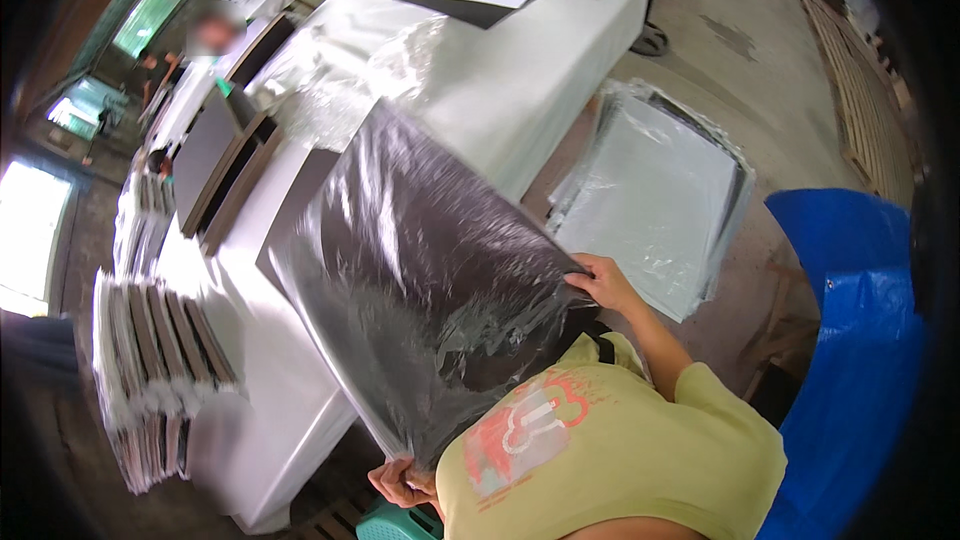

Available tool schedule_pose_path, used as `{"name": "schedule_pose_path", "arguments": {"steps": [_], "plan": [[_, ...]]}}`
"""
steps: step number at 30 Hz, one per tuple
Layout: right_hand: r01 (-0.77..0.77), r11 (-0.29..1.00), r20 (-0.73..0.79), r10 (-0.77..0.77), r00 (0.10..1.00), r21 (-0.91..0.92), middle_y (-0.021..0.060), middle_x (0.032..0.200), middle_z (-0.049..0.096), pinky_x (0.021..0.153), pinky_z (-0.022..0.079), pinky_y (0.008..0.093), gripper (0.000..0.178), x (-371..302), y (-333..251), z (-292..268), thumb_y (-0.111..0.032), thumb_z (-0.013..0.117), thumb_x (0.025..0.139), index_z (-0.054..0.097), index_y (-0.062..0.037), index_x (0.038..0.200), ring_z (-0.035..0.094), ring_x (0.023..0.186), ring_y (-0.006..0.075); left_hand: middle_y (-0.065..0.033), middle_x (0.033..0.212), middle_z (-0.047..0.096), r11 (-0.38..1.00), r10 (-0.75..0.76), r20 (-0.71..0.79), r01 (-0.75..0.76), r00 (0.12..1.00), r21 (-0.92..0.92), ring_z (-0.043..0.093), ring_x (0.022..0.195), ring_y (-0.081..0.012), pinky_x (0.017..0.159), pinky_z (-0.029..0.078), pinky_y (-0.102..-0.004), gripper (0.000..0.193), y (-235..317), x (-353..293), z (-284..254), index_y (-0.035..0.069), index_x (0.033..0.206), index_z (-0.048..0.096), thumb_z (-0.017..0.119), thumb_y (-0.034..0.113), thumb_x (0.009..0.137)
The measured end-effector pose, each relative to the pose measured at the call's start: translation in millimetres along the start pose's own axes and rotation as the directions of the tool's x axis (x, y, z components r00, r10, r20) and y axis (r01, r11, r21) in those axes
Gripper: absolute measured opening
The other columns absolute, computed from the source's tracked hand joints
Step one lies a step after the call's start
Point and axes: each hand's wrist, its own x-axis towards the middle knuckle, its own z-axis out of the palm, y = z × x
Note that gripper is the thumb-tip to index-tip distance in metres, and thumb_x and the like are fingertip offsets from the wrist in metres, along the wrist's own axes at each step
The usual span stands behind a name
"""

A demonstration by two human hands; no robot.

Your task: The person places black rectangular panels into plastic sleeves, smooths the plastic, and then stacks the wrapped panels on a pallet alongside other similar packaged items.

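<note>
From this remote view I see the right hand (600, 283) clamped on the edge of a clear plastic cover (480, 340) right of centre, the left hand (403, 483) curled tight on its bottom corner; a dark panel (420, 210) shows through mid-frame. The yellow shirt (640, 450) bears lettering too small to read. Plastic-covered sheets (650, 195) lie centre right, wrapped stacks (155, 340) lower left.

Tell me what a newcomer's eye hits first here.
Likely the large, shiny plastic-covered dark sheet at centre, with the left hand at its lower end and the right hand on its right edge. Then the blue sheeting at far right and the pale stack beside the table.
</note>
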Motion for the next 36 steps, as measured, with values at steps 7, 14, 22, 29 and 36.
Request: {"name": "schedule_pose_path", "arguments": {"steps": [7,14,22,29,36], "plan": [[-0.034,0.888,-0.678,0.374,0.633,0.458,0.0093,0.100,0.056,0.078,0.041,0.0252,0.041,-86,77,-99,-0.009,0.057,0.080,0.044,0.0031,0.117,0.053,0.090,0.0150,-0.0076,0.065,0.055,0.946,0.089,0.556,0.103,0.827,-0.306,0.053,0.058,-0.0186,0.052,0.042,-0.0274,0.016,35,11,149,0.005,0.077,0.062,0.055,-0.002,0.064],[0.013,0.911,-0.856,0.383,0.348,0.413,0.0120,0.112,0.050,0.084,0.039,0.0291,0.043,-146,158,-158,-0.013,0.060,0.080,0.044,0.0050,0.116,0.050,0.100,0.0197,-0.0089,0.078,0.056,0.820,0.497,0.734,0.026,0.463,-0.572,0.056,0.069,-0.0248,0.062,0.047,-0.0322,0.012,66,-33,297,0.006,0.081,0.059,0.059,0.004,0.069],[-0.805,0.593,-0.949,0.251,0.193,-0.007,0.0177,0.112,0.050,0.083,0.041,0.0355,0.045,-118,214,-188,-0.016,0.059,0.079,0.043,0.0018,0.117,0.051,0.099,0.0313,-0.0107,0.084,0.060,0.972,0.063,0.811,0.148,0.582,-0.181,0.057,0.076,-0.0279,0.068,0.046,-0.0337,0.014,-28,55,355,0.007,0.086,0.061,0.055,0.011,0.073],[-0.532,0.793,-0.921,-0.089,0.379,-0.296,0.0148,0.100,0.056,0.076,0.044,0.0330,0.029,-16,169,-170,-0.006,0.055,0.076,0.054,-0.0027,0.105,0.056,0.090,0.0263,-0.0113,0.085,0.061,0.972,-0.043,0.670,0.187,0.741,-0.145,0.058,0.070,-0.0270,0.064,0.045,-0.0337,0.013,-114,144,457,0.008,0.083,0.064,0.055,0.012,0.075],[0.121,0.956,-0.292,-0.200,0.935,-0.266,0.0077,0.077,0.057,0.061,0.042,0.0221,0.013,224,-27,7,0.000,0.054,0.075,0.061,-0.0016,0.086,0.052,0.065,0.0129,-0.0173,0.116,0.046,0.987,-0.088,0.658,0.154,0.748,-0.042,0.052,0.095,-0.0342,0.077,0.044,-0.0379,0.039,-150,185,587,0.011,0.106,0.055,0.063,0.027,0.071]]}}
